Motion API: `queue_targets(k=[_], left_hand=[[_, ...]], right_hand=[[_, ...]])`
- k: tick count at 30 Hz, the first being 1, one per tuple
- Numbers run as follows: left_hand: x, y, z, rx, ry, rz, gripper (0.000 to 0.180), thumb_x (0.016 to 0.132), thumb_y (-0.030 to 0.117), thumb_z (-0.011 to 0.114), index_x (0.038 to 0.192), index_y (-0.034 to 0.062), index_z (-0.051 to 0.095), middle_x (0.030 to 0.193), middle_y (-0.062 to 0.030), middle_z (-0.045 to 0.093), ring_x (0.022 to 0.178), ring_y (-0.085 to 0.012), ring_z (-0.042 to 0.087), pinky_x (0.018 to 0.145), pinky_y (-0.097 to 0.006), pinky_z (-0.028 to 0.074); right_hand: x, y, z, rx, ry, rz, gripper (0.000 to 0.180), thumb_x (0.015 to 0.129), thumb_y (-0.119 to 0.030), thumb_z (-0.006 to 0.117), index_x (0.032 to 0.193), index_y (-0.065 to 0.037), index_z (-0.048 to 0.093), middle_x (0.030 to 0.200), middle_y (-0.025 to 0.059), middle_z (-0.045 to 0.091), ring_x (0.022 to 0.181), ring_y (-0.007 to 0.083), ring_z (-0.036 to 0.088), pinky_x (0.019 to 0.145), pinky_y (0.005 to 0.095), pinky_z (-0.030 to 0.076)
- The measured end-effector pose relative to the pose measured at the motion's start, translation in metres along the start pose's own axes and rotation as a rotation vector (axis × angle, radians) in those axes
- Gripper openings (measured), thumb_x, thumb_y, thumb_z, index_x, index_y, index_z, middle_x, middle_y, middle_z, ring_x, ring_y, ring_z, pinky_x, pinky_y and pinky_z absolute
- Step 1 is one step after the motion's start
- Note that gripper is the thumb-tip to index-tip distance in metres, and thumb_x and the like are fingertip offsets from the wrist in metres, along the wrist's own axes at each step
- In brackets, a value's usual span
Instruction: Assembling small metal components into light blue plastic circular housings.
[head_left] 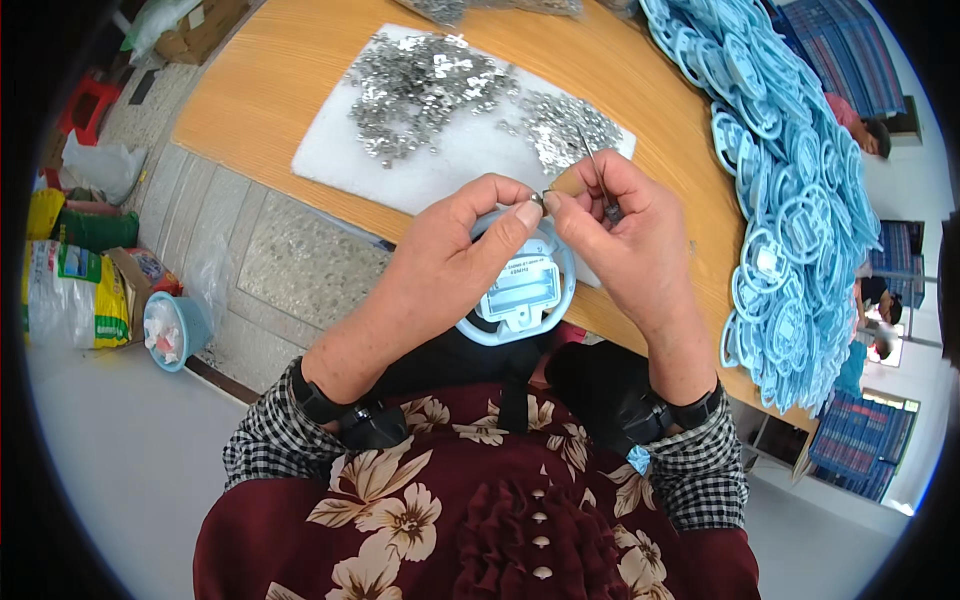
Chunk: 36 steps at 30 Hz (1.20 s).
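Close together over the table's near edge, my two hands meet at their fingertips. Thumb and forefinger of my left hand (455,240) pinch a small metal piece (540,198), too small to make out fully. The thumb and forefinger of my right hand (630,235) touch the same piece. A thin pointed metal tool (596,165) is tucked in the right fingers, its tip pointing away from me. Below the hands is a light blue ring-shaped plastic part (520,290) with a rectangular recess in its middle; my left hand partly covers its upper side.
A white foam sheet (320,150) bears two heaps of small shiny metal pieces (420,95). Many light blue plastic parts (790,230) lie piled along the table's right side. A blue bin (190,335) and bags (75,290) stand on the floor at left.
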<state>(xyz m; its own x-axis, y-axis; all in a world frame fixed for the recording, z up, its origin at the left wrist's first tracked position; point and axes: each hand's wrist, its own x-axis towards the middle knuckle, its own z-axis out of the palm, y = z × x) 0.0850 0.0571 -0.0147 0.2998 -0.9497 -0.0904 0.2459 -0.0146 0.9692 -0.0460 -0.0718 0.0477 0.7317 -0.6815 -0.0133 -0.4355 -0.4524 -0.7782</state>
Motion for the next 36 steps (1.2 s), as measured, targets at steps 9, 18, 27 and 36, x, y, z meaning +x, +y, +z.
queue_targets(k=[9,18,27,36], left_hand=[[0.008,0.013,0.032,0.207,-0.039,0.033,0.020,0.106,0.021,0.055,0.105,0.0027,0.064,0.089,0.0037,0.064,0.083,-0.0014,0.055,0.072,-0.020,0.047],[0.014,0.009,0.062,0.318,-0.166,0.064,0.018,0.105,0.019,0.058,0.105,0.0024,0.064,0.085,0.0049,0.063,0.081,-0.0018,0.053,0.071,-0.021,0.046],[0.021,-0.007,0.076,0.179,-0.122,0.032,0.021,0.107,0.014,0.048,0.116,0.0025,0.063,0.095,0.0004,0.065,0.085,-0.0036,0.058,0.076,-0.022,0.050],[0.024,-0.014,0.084,0.203,-0.020,0.037,0.028,0.106,0.009,0.042,0.124,0.0008,0.062,0.100,-0.0025,0.066,0.088,-0.0053,0.059,0.079,-0.022,0.050]], right_hand=[[-0.036,0.030,-0.029,0.294,0.021,0.049,0.025,0.089,-0.021,0.072,0.097,0.002,0.065,0.077,0.0037,0.064,0.072,0.0096,0.057,0.066,0.0271,0.048],[-0.062,0.057,-0.057,0.534,-0.152,0.251,0.025,0.095,-0.025,0.062,0.097,0.000,0.064,0.075,-0.0020,0.055,0.068,0.0064,0.050,0.061,0.0258,0.042],[-0.096,0.073,-0.047,0.446,0.205,0.178,0.013,0.092,-0.013,0.067,0.094,0.000,0.063,0.072,-0.0043,0.054,0.066,0.0042,0.049,0.059,0.0231,0.040],[-0.099,0.092,-0.019,0.216,0.385,0.035,0.005,0.087,-0.005,0.069,0.089,-0.002,0.066,0.068,0.0019,0.057,0.061,0.0079,0.052,0.056,0.0258,0.044]])
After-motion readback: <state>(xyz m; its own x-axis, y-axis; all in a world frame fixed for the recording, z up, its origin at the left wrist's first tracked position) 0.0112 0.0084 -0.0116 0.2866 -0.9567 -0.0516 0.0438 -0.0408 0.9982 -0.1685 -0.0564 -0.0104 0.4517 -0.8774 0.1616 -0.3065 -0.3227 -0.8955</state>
